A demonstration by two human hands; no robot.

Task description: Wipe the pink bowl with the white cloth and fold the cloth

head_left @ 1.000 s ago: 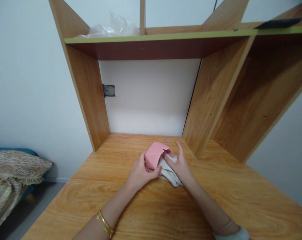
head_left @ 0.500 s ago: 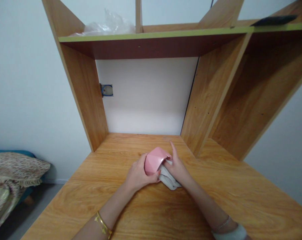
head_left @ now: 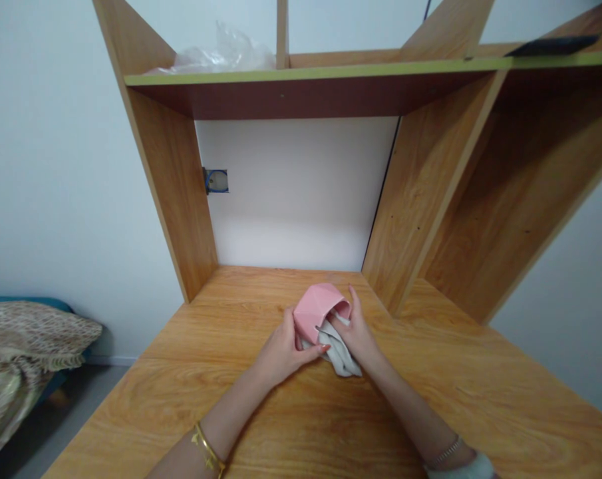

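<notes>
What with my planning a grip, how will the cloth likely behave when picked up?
The cloth is probably floppy, since it spills in soft folds from the pink container. It's likely light, as it looks like thin fabric. It seems unlikely to roll, being crumpled, not round.

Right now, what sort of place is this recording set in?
Probably a bedroom or study at home: a wooden desk with a built-in overhead shelf, and at the picture's left edge a fringed, patterned blanket.
</notes>
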